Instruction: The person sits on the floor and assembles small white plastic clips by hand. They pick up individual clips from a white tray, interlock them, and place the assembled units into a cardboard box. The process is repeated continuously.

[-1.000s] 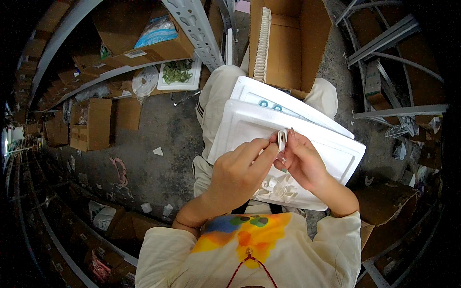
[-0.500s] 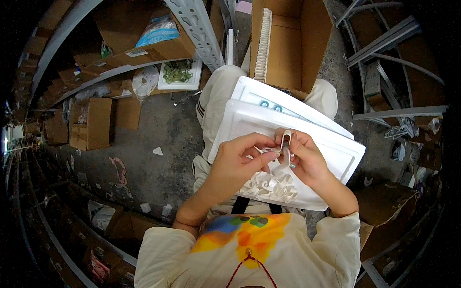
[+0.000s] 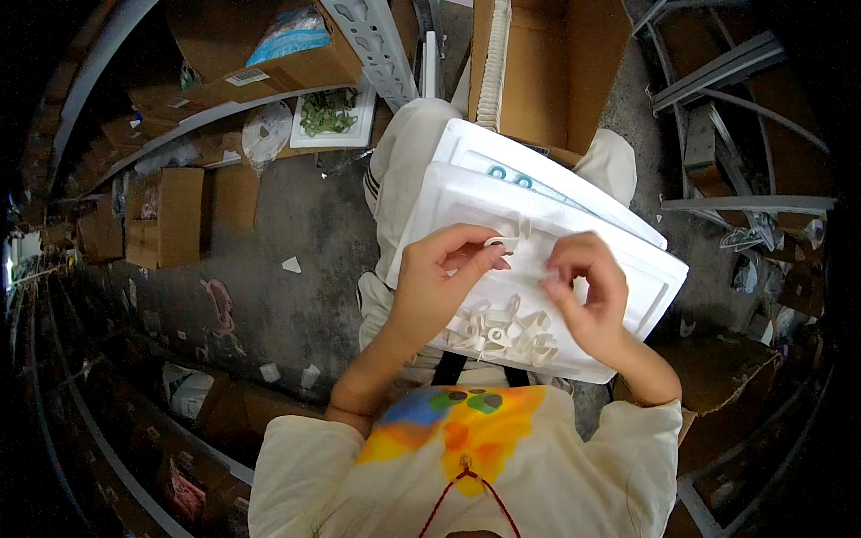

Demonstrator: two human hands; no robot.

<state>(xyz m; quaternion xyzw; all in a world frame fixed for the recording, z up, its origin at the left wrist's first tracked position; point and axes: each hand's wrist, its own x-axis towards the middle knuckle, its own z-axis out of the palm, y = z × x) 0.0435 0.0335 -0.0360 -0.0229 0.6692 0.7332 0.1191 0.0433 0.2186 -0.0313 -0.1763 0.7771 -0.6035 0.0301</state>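
Wht tray (image 3: pixel 647 285): LH (image 3: pixel 433 282) w/ loop (image 3: pixel 499 239) (pinch grip), RH (image 3: pixel 589 291) half-curled

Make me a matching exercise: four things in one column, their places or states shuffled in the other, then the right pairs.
1. Left hand
2. Pile of white pieces
3. Green pieces
4. Large cardboard box

A. Open, beyond the overlapping trays
B. On the front tray, at its near side
C. Pinching a small white piece
D. In a white tray at the upper left

Pairs: 1-C, 2-B, 3-D, 4-A
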